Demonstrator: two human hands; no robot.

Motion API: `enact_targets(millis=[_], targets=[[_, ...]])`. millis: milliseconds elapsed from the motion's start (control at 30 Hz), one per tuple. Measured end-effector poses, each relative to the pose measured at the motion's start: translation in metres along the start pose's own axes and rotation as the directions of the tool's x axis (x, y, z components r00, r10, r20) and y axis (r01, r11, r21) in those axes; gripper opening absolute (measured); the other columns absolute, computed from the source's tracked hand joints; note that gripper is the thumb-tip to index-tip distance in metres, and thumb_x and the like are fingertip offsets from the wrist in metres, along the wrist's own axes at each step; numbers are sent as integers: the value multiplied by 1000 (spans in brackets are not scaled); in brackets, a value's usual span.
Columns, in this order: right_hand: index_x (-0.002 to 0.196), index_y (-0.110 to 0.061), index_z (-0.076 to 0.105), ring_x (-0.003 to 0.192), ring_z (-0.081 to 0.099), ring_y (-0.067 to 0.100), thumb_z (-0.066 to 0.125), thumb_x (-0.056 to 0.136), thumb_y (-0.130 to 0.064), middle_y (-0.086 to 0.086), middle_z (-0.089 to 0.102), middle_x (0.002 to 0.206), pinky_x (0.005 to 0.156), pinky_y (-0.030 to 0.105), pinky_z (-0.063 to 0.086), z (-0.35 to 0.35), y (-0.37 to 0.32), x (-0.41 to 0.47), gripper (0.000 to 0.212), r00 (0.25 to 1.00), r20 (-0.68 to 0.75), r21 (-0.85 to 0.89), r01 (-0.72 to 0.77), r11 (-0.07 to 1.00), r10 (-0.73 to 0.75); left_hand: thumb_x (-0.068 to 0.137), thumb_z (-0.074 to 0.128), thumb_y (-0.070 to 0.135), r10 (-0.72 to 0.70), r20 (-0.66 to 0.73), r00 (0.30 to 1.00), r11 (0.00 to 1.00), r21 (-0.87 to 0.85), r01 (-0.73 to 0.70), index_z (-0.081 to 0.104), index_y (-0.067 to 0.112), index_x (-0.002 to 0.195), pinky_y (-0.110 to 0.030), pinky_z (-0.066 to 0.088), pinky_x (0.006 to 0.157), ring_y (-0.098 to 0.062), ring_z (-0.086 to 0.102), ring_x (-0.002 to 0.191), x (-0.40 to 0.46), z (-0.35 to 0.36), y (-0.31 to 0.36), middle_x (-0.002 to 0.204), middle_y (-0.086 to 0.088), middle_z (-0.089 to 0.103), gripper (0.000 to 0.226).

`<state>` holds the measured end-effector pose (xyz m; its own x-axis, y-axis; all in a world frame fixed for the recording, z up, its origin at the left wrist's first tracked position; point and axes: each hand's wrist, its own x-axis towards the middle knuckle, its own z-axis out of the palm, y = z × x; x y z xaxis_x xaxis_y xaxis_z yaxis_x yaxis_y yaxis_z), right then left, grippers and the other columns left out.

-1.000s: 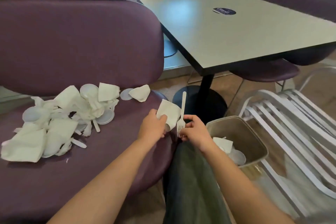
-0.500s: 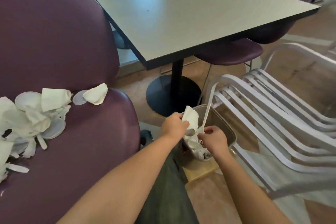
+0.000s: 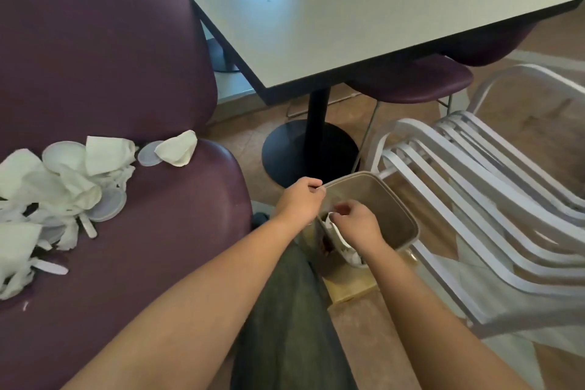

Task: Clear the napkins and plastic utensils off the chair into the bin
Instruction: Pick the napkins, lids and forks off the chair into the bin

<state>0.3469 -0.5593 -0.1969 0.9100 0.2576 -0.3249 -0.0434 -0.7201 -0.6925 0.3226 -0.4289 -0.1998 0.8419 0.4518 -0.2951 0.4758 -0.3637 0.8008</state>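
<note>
Over the bin (image 3: 397, 199), which stands on the floor between the purple chair (image 3: 177, 231) and a stack of white slatted chairs (image 3: 474, 193), both hands are held close together. The left hand (image 3: 300, 203) sits at the bin's near-left rim with its fingers curled in; a thin white sliver shows at the fingertips, but I cannot tell whether it is gripping anything. The right hand (image 3: 359, 225) hangs over the bin's mouth with loosely bent fingers and holds nothing. Inside the bin lie white scraps (image 3: 340, 239), half hidden by that hand. On the chair seat, well apart from the bin, a heap of napkins (image 3: 63, 180), clear round lids (image 3: 107, 206) and white plastic utensils (image 3: 88, 228) remains, with one crumpled napkin (image 3: 177, 149) against the backrest. A grey desk (image 3: 332, 19) stands beyond.
</note>
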Motion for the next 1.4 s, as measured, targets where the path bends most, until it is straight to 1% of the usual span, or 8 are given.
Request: enact_targets(millis=[433,667,800,900,1067,1200,1333,1400], targets=[[106,-19,70,89,61,10,60,90,-14,-6,68,97,83,23,46,119,-132,-66,20,920,150,192,332,924,-362,93,53,34,-61,-415,908,998,-11,62,64,39,101,-28,47,84,-6,61,97,-74,-173,-99,98,19,65,14],[101,-19,71,68,57,10,58,89,-13,-12,63,81,75,38,57,196,-169,-115,18,847,325,188,378,906,-421,95,55,27,-163,-563,810,985,-48,165,65,35,104,-26,42,78,-7,59,92,-141,-243,-176,97,15,63,15],[105,-16,71,77,56,10,57,90,-12,-6,64,89,68,19,42,239,-182,-144,20,789,429,135,424,895,-439,92,55,21,-154,-648,746,976,18,217,68,34,103,-32,49,85,-9,59,99,-182,-273,-216,106,14,65,22],[104,-19,70,77,60,12,56,90,-13,-6,65,91,67,21,45,264,-190,-159,20,761,490,121,424,897,-426,91,57,22,-104,-708,698,946,146,288,67,34,108,-34,45,89,-15,50,110,-202,-294,-236,110,9,60,23],[103,-20,68,59,60,7,54,88,-12,-9,66,89,45,6,37,299,-207,-171,22,724,525,120,457,881,-447,86,60,22,-10,-778,628,857,317,406,62,31,118,-37,40,89,-23,45,114,-216,-326,-263,120,3,56,33],[103,-21,69,77,67,15,57,86,-16,-10,66,89,72,24,53,322,-220,-173,21,713,531,105,481,870,-458,79,71,37,-43,-803,594,790,336,512,54,30,131,-41,33,101,-26,32,131,-215,-345,-280,139,-1,43,55],[100,-25,65,84,66,12,61,82,-21,-7,70,94,77,28,53,343,-229,-169,18,731,539,35,476,879,-418,70,77,52,-209,-752,625,763,274,585,33,32,147,-50,27,110,-35,5,147,-209,-356,-297,158,-3,18,91],[89,-32,62,90,67,12,63,78,-20,-9,71,94,80,31,55,351,-226,-166,17,738,548,-21,483,876,-394,67,80,52,-243,-735,633,765,255,591,28,32,149,-50,33,106,-35,14,145,-207,-360,-302,156,-3,20,99]])
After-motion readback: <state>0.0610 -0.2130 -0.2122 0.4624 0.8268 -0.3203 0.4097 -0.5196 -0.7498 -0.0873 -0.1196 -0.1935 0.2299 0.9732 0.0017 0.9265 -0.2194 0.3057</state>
